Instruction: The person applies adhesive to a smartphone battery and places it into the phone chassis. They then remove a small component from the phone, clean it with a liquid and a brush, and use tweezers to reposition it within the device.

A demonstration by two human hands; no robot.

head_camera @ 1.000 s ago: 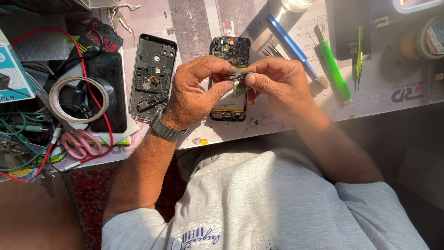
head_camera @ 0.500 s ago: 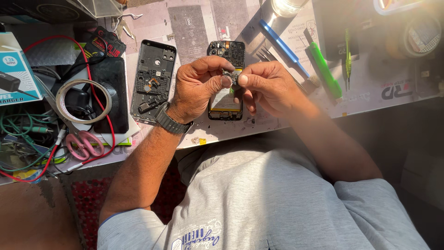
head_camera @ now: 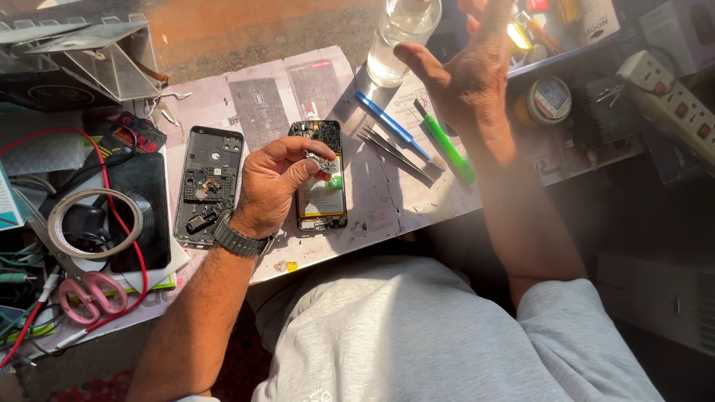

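Head view. Left hand: thumb and forefinger pinched together on a small metal part, held just above the opened phone lying on the work mat. Right hand: lifted, fingers spread apart, holding nothing, above the blue tool, green tool and tweezers. Advice: keep the pinch light and the part over the mat, so that a slip lands in sight.

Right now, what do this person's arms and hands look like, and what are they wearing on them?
Both forearms are bare, with no gloves on either hand. The left hand has a dark grey wristwatch with a ribbed band at the wrist. The right hand wears nothing, and no rings show. Short light grey shirt sleeves cover the upper arms.
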